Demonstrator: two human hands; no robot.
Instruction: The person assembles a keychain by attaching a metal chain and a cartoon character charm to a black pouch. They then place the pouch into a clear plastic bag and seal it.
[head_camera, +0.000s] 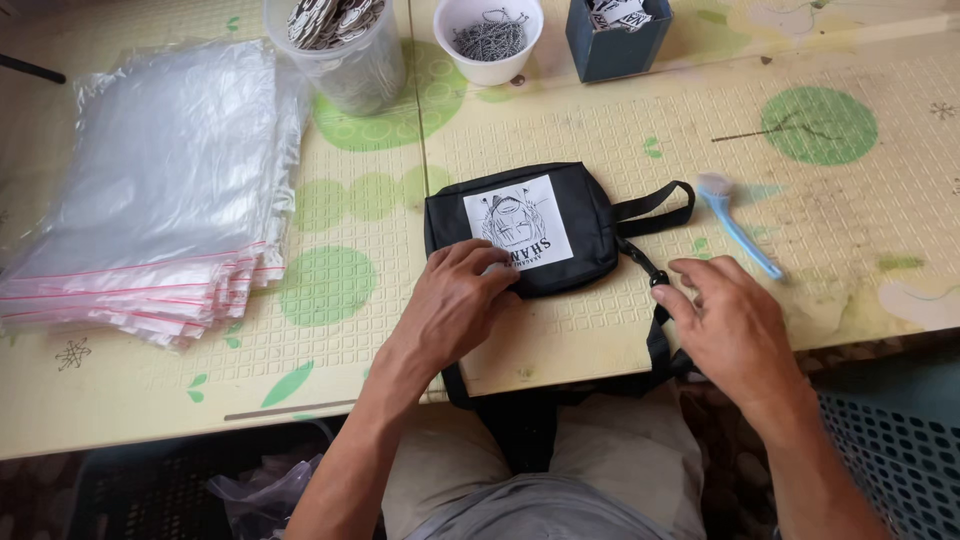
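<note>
A pale yellow worktop (600, 330) with green circles and an embossed grid fills the view. A stack of clear zip bags (165, 190) lies at its left. The black pouch (520, 228) sits mid-worktop; the left hand (455, 305) presses spread fingers on it, and the right hand (725, 320), fingers loosely curled, touches its strap buckle (658, 279).

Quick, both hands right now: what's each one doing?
Left hand: open, fingers pressing on the black pouch, gripping nothing.
Right hand: open, fingertips at the pouch's strap buckle, holding nothing.

Black pouch (520, 228), white printed patch (518, 222)
</note>
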